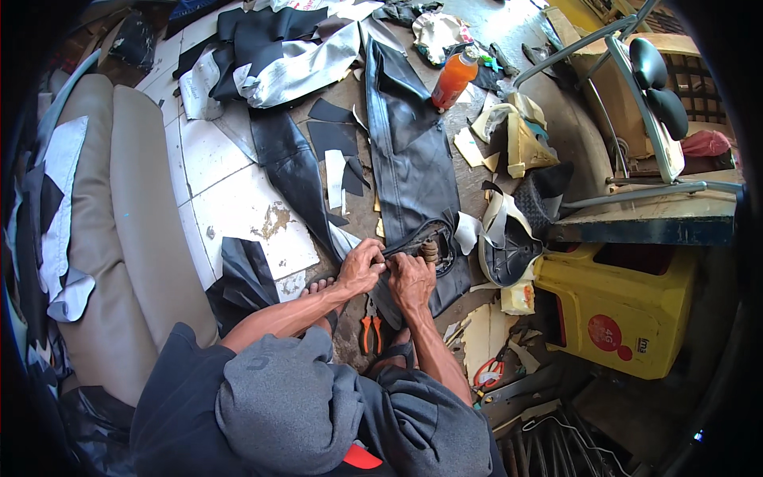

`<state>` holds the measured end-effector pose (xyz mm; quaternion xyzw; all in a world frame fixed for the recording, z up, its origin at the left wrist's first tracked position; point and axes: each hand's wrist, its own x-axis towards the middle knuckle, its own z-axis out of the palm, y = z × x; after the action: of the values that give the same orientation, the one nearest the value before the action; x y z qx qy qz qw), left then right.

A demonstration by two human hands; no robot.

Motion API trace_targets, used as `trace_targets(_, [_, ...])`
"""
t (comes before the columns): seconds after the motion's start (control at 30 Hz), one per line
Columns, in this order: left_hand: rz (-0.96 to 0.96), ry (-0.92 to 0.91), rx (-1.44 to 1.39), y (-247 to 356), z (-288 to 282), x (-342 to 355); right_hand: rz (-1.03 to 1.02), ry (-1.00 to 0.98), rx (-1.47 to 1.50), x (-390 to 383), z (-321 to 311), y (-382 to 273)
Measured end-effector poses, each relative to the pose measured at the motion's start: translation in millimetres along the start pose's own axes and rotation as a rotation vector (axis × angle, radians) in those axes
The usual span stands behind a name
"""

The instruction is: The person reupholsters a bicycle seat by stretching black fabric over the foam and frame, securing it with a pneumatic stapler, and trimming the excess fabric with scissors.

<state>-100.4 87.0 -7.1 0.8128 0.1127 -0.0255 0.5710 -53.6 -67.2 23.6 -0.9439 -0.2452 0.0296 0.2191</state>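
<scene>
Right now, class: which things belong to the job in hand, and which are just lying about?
In hand:
left hand
right hand
black seat cover

Lying about:
orange-handled pliers
orange bottle
yellow plastic box
beige cushion

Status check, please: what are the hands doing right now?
Both hands, left and right, gripping black cover at its near edge. Pliers lying below them. Nothing blocking.

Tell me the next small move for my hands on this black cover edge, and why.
Probably keep the left hand pinching the edge of the black leather cover and let the right hand work a little farther along it. Both hands meet on that edge, so the grip is already set, while the orange-handled pliers lie unused on the floor just below them.
</scene>
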Motion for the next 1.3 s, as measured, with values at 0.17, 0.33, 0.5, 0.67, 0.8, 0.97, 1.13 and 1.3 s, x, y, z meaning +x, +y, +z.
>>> trace_targets(0.17, [0.045,0.011,0.03,-1,3,-1,-0.027,0.02,-0.023,3,-5,-3])
trace_targets(0.33, [0.104,0.09,0.037,2,18,-1,0.006,0.06,0.366,-16,-25,15])
trace_targets(0.5, [0.082,0.146,0.046,-2,10,0,0.223,0.085,0.168,-132,-84,24])
trace_targets(0.67, [0.205,0.105,0.045,12,19,4,0.53,0.027,0.038,-275,-75,34])
trace_targets(0.8, [0.336,0.012,0.281,27,19,-6,0.87,-0.07,-0.136,-218,24,13])
trace_targets(0.97, [0.282,0.016,0.347,7,25,-13,0.971,-0.12,-0.18,-199,45,7])
trace_targets(1.13, [0.231,0.049,0.203,13,28,-6,1.025,-0.146,-0.215,-190,48,11])
trace_targets(1.3, [0.058,0.114,-0.014,3,24,-1,1.06,-0.188,-0.221,-180,54,4])
